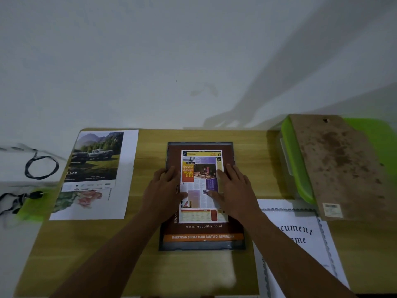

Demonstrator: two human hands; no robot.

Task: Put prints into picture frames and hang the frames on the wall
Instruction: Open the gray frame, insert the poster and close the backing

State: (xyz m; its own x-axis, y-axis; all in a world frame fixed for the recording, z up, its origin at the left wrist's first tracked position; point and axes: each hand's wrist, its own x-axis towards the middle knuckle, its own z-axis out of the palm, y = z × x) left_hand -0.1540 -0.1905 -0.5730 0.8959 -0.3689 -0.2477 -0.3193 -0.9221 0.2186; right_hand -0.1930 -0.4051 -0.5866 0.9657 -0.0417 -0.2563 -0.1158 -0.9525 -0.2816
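A dark picture frame [200, 246] lies flat in the middle of the wooden table [146, 244]. Inside it sits a brown newspaper print [202, 230] with a colourful page pictured on it. My left hand [165, 190] rests flat on the print's left side, fingers straight. On the right side my right hand [233, 190] presses down with flat fingers, the thumb lying on the page. A brown frame backing board [341, 166] leans on a green box at the right.
A truck print [94, 160] lies over a flower print [86, 201] on white paper at the left. A document sheet [300, 233] lies at the right front. The green box [295, 160] stands at back right. Black cables [40, 166] lie at far left. A white wall [171, 61] rises behind.
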